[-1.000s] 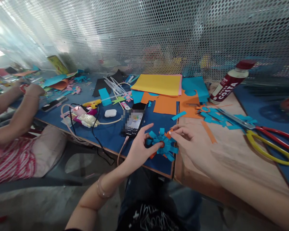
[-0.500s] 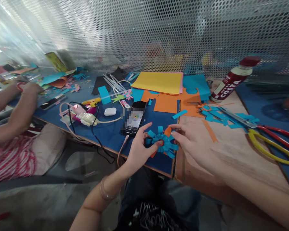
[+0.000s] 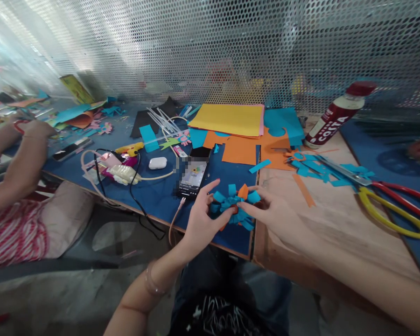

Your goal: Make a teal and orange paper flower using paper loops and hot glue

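Observation:
A blue and orange paper flower (image 3: 235,205) with fringed petals sits between my two hands at the near edge of the blue table mat (image 3: 161,193). My left hand (image 3: 203,214) pinches its left side, thumb on the orange centre. From the right, my right hand (image 3: 275,212) grips the petals with its fingertips. A phone (image 3: 192,175) with a lit screen lies just left of the flower, cable attached.
Yellow, orange and blue paper sheets (image 3: 231,120) lie behind. Large scissors with red and yellow handles (image 3: 388,200) rest on the right among blue scraps (image 3: 315,168). A Costa bottle (image 3: 336,119) lies at back right. Another person's arm (image 3: 17,163) works at the left. A perforated metal screen (image 3: 210,46) closes the back.
My right hand's fingers have moved in from the flower's upper right edge onto its petals. The flower has turned slightly, an orange petal showing on top.

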Demonstrator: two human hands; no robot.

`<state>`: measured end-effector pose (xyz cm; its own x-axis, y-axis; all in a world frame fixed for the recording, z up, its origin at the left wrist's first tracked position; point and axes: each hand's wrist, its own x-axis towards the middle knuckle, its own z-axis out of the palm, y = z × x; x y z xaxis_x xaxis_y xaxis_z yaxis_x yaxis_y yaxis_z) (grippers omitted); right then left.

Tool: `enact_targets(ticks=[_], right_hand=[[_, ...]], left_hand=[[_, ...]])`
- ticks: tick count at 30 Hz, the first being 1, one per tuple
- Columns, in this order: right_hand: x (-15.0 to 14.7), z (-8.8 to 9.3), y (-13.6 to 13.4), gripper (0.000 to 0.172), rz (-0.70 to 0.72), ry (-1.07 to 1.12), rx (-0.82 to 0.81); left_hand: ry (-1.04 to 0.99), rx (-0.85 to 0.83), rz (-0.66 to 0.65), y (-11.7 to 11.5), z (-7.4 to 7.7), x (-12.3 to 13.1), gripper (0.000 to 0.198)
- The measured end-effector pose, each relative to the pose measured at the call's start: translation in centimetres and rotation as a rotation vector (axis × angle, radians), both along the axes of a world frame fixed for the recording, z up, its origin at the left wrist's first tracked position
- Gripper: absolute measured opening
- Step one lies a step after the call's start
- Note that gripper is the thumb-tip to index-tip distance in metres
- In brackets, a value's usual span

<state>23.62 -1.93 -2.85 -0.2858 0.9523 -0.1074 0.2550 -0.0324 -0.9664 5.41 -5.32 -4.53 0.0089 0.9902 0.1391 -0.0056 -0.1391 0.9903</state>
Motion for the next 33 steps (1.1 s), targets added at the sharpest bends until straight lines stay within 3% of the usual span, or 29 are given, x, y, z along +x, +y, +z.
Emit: enact_targets(ticks=[14,24,29,33], right_hand=[[0.0,-0.9,-0.3,0.038,-0.017,0.11,-0.02],[-0.1,0.7,-0.3,0.021,-0.003,0.1,-0.014],[-0.1,0.6,-0.3,0.019,-0.002,0.133,0.007],[0.1,0.4,-0.1,0.025,-0.015,0.02,0.032]], left_hand=[[-0.009,-0.015,-0.018,0.0,-0.2,-0.1,0.069],[-0.04,-0.062,-0.054,-0.1,-0.4,-0.2,0.07],[-0.035,-0.058,-0.06,-0.1,-0.3,-0.1,0.071],[-0.063,-0.052,-0.051,0.1,-0.2,-0.1,0.069]])
